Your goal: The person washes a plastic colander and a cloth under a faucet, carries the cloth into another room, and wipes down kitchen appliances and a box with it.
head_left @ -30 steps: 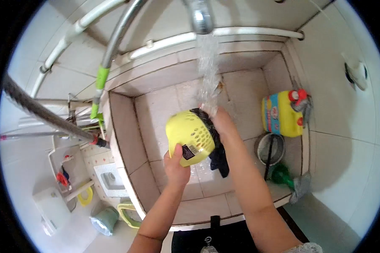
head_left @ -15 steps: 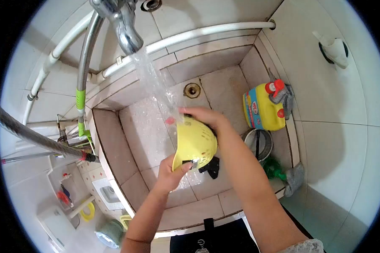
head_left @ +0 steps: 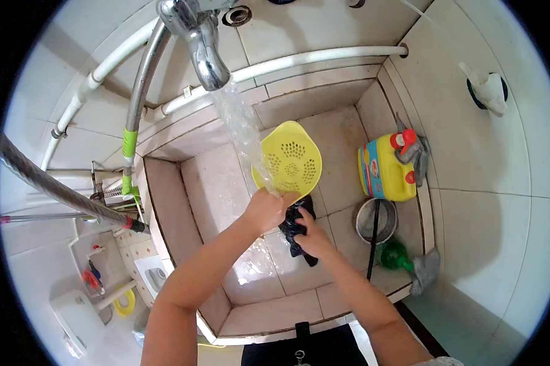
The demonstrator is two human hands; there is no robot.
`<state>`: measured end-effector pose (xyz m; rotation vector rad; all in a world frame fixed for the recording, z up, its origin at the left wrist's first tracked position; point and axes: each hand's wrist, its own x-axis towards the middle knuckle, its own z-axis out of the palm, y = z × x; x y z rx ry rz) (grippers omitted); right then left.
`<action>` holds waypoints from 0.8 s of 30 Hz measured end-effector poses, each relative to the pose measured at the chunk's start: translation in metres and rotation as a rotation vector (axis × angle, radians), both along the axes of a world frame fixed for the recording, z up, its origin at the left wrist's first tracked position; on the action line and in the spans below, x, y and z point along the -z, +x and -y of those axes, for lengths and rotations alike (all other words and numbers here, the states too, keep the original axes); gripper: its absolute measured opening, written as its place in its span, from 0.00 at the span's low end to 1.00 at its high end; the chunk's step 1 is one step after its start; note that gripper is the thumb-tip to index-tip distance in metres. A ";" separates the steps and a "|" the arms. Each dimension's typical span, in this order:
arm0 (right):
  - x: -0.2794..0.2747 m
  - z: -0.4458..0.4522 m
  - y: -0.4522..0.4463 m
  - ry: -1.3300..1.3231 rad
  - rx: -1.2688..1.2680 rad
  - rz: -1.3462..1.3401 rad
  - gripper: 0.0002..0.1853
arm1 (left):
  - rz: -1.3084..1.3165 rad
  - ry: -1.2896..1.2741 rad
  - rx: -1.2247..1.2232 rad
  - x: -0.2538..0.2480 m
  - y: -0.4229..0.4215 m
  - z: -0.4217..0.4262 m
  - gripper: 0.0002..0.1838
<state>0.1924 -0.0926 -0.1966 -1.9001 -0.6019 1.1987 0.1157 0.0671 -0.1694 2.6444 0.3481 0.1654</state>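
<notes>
My left hand (head_left: 267,210) is closed on the near rim of a yellow colander (head_left: 292,155). The colander's holed inside faces up toward me, and water (head_left: 241,125) from the tap (head_left: 208,61) runs over its left side. My right hand (head_left: 314,236) is at a crumpled black plastic bag (head_left: 291,227) lying on the sink floor just below the colander. Its fingers are apart, with the fingertips against the bag; no firm grip shows.
The tiled sink (head_left: 293,310) has raised edges. Along its right side are a yellow detergent jug (head_left: 388,168), a metal pot (head_left: 375,222), a green bottle (head_left: 395,253) and a grey cloth (head_left: 425,271). A hose (head_left: 67,189) crosses at the left.
The colander has turned from its side to show its inside, and moved up under the water. My right hand has let go of its rim and come down to the black bag.
</notes>
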 end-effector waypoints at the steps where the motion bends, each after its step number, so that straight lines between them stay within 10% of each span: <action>1: -0.003 0.005 0.012 0.033 -0.089 0.235 0.21 | -0.071 0.051 0.025 0.004 0.000 -0.004 0.14; 5: -0.038 -0.028 0.035 0.320 -0.003 0.531 0.15 | -0.425 0.084 -0.057 -0.013 -0.010 -0.004 0.15; 8: -0.060 -0.069 0.032 0.294 -0.021 0.187 0.10 | -0.479 -0.018 -0.342 -0.022 -0.054 0.022 0.17; 17: -0.040 -0.140 0.034 -0.100 -0.672 0.339 0.17 | -0.341 -0.372 -0.912 -0.015 -0.182 0.143 0.20; 20: -0.006 -0.170 0.030 -0.099 -0.892 0.286 0.15 | -0.314 -0.360 -0.860 0.000 -0.195 0.164 0.27; 21: 0.024 -0.183 0.028 -0.053 -1.073 0.337 0.15 | -0.524 -0.746 -0.955 -0.028 -0.180 0.155 0.36; 24: 0.016 -0.198 0.019 -0.150 -1.296 0.679 0.14 | -0.173 -0.558 -0.931 -0.035 -0.173 0.162 0.45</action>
